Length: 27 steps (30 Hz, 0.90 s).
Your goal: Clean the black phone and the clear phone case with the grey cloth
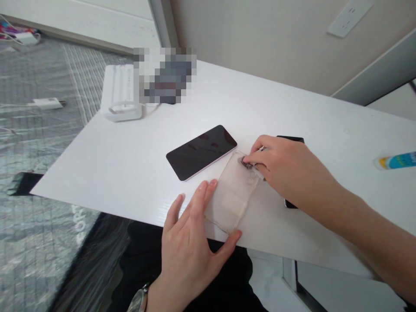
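Note:
A clear phone case (229, 195) lies on the white table, its camera cut-out corner at the far right. My left hand (191, 242) grips its near end, with the thumb at the bottom corner and the fingers along the left edge. At the cut-out corner, my right hand (276, 162) has its fingertips pinched around something small, partly dark and partly whitish, mostly hidden by the fingers. Just beyond the case lies a phone (201, 151) with its dark screen up. Another dark, flat object (290, 139) shows partly from under my right hand and wrist.
A white power strip (121, 93) with a cable stands at the table's far left corner, beside a blurred-out item (169, 78). At the right lies a blue and yellow tube (399, 161). A wall with a socket (349, 18) rises behind the table (130, 156).

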Motion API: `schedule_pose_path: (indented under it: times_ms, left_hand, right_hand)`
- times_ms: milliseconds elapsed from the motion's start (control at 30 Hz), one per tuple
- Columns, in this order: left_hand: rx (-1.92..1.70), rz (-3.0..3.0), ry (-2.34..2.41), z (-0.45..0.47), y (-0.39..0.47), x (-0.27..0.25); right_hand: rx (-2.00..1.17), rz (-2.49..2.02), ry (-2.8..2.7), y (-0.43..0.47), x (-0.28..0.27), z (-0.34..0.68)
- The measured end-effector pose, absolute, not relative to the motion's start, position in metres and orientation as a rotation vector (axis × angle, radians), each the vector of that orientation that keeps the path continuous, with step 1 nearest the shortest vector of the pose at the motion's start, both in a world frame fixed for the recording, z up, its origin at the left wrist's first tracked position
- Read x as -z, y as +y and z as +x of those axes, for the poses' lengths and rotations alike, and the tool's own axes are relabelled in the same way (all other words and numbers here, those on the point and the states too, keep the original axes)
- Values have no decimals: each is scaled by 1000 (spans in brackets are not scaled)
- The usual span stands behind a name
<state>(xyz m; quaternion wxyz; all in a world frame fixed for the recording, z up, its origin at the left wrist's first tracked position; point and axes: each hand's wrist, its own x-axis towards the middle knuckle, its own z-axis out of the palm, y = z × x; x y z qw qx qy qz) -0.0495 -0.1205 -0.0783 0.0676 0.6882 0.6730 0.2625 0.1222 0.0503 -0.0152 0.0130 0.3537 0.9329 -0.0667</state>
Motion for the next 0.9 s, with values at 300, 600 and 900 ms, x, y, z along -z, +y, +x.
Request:
schedule_pose_path:
  times_ms: [300,600,900]
  left_hand:
    - [-782,2131,2057,-51,-121,83]
    - [-808,2163,2074,-48,-118,84]
    - [-808,2125,2073,-49,-119,83]
  right_hand:
    - [409,697,3112,-13,33,102]
    - [311,878,2920,42,9,135]
    - [136,768,3110,3,31,103]
